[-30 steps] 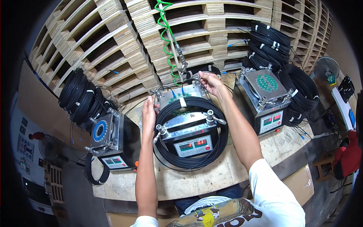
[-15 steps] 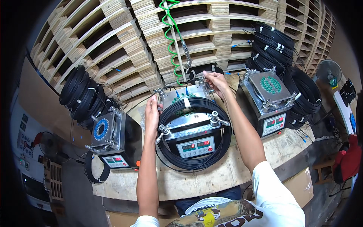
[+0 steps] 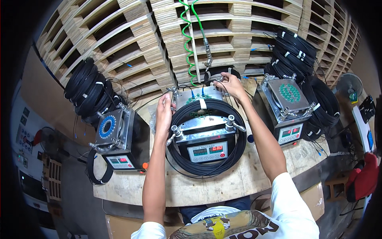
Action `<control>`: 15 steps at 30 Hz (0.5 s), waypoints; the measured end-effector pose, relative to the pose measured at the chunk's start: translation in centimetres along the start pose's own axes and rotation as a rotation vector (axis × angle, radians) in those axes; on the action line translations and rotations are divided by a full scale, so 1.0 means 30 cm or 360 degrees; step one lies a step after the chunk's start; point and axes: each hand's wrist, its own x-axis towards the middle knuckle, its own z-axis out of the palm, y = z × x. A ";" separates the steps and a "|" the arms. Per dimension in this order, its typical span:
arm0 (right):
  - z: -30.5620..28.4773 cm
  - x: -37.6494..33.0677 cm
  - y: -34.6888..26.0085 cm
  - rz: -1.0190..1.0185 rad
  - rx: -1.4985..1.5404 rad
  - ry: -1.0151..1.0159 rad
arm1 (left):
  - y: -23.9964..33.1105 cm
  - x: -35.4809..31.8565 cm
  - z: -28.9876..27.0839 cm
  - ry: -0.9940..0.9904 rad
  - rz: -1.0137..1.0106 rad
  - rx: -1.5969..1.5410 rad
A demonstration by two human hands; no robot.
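Observation:
Directly in front of me stands a benchtop machine with a metal top plate (image 3: 211, 94), corner clamps and a lit display (image 3: 208, 152). A coil of black cable (image 3: 238, 149) hangs around its front. Blue-ended cables (image 3: 203, 92) run into green holders on the plate. My left hand (image 3: 164, 115) is closed at the back left clamp (image 3: 173, 91), its fingers curled by the lever and partly hidden. At the back right corner, my right hand (image 3: 232, 86) pinches the clamp lever (image 3: 218, 81) between thumb and fingers.
Similar machines flank this one, left (image 3: 119, 139) and right (image 3: 287, 107). Black cable coils are stacked at the left (image 3: 83, 89) and right (image 3: 294, 51). A green air hose (image 3: 200, 28) hangs before wooden pallets (image 3: 131, 36). A fan (image 3: 349, 85) stands far right.
The view has shifted slightly. My right thumb and fingers have changed position at the back right clamp. Part of the middle machine's display has gone dim.

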 end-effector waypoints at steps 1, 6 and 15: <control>-0.001 0.004 0.004 -0.0004 -0.0010 -0.0015 | 0.001 0.001 0.005 0.0013 -0.0003 -0.0012; -0.009 0.062 0.068 -0.0175 -0.0171 -0.0119 | -0.014 0.015 0.021 -0.0036 0.0040 -0.0106; 0.043 0.048 -0.065 0.0216 0.0184 -0.0560 | -0.017 0.005 0.000 -0.0047 -0.0086 -0.0268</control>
